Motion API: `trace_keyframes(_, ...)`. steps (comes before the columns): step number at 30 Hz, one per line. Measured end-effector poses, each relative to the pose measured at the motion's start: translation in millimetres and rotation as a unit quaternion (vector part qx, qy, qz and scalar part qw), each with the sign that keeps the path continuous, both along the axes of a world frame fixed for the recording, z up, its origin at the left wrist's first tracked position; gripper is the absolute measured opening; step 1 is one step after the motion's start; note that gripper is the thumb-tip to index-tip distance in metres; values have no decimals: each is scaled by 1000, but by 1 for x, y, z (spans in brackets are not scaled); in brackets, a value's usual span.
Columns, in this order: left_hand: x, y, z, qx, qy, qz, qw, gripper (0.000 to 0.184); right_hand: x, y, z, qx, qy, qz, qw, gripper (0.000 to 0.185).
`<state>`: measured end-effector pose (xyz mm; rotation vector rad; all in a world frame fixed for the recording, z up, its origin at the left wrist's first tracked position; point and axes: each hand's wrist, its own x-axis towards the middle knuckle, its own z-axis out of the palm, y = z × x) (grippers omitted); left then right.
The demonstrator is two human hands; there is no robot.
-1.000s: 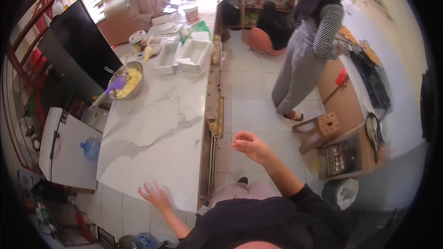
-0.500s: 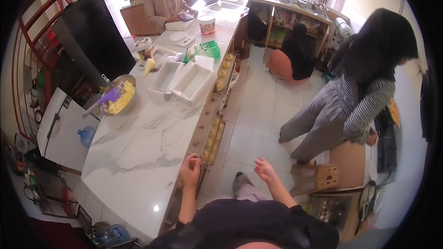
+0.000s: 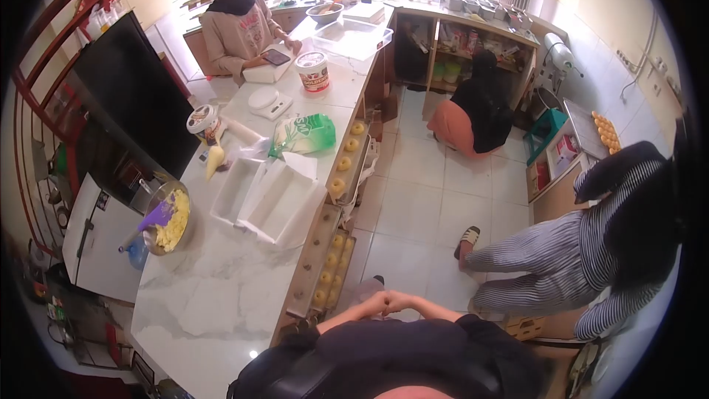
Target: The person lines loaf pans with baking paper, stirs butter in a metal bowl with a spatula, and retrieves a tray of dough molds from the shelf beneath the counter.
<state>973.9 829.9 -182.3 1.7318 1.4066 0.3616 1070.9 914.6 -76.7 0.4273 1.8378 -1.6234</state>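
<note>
My left hand and my right hand meet in front of my body, low in the view. The fingers of both look curled in and touching; I see nothing held in either. To their left is the marble-topped counter, with trays of round pale dough pieces racked beneath its edge. On the counter, two white paper-lined loaf pans lie beside a green and white bag. A metal bowl holds a yellow mixture and a purple spatula.
A person with a phone stands across the counter. Another crouches by an open cabinet. A third, in striped clothes, stands close on my right. A white scale and a tub stand farther along the counter.
My hands have come together from being apart. My view has shifted, so the counter sits lower. The person in stripes has moved nearer on the right and leans toward the wall side.
</note>
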Motion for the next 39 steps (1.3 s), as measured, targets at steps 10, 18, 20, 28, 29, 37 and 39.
trace_keyframes(10, -21, 97, -48, -93, -1, -85, 992, 34, -2, 51, -96, 194, 127, -202, 952, 48)
trace_keyframes(18, -5, 76, -75, -127, -219, -77, 964, 53, 52, 58, -158, 226, 154, -123, 954, 26)
trace_keyframes(20, 2, 80, -61, -288, -322, -86, 897, 66, 65, 39, -183, 164, 205, -214, 941, 23)
trace_keyframes(28, 20, 100, 22, 38, -58, -198, 978, 36, 86, 49, -169, 217, 81, -183, 955, 24)
trace_keyframes(29, 21, 103, 16, 49, -59, -209, 975, 32, 85, 50, -164, 223, 82, -163, 958, 24)
trace_keyframes(37, -17, 106, -10, -307, -79, 48, 947, 31, 80, 79, -162, 205, 10, -270, 941, 38)
trace_keyframes(39, -54, 93, -46, -254, 8, 18, 967, 37, 88, 94, -177, 221, -29, -326, 919, 45)
